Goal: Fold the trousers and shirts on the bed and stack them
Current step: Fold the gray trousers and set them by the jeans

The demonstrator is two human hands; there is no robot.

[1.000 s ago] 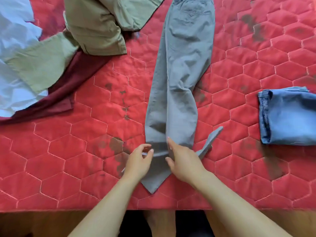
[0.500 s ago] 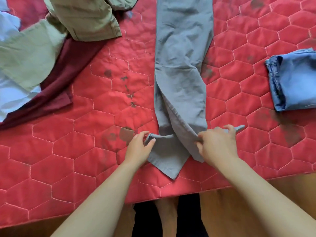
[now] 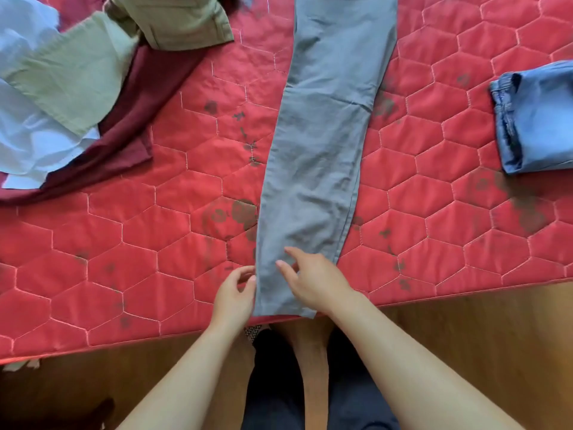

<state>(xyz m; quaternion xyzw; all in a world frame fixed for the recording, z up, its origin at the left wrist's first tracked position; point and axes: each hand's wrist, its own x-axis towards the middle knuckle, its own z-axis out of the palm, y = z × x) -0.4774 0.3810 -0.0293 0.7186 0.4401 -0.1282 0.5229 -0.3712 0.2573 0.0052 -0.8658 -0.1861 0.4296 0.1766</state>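
Note:
Grey trousers [image 3: 325, 125] lie lengthwise down the middle of the red quilted bed [image 3: 139, 243], one leg laid over the other, cuffs at the near edge. My left hand [image 3: 234, 291] sits at the left edge of the cuffs, fingers curled against the cloth. My right hand [image 3: 313, 282] rests on top of the cuffs with fingers loosely bent. A folded blue denim garment [image 3: 539, 119] lies at the right.
At the far left is a loose pile: olive-green clothes [image 3: 173, 20], a pale green piece [image 3: 68, 76], a maroon garment [image 3: 139, 97] and a white shirt [image 3: 28, 131]. The bed's near edge meets a wooden floor [image 3: 465, 336]; my legs stand below.
The crooked lower legs of the grey trousers have been straightened and lined up, and the stray flap at the right is gone. Both hands moved in to the cuffs.

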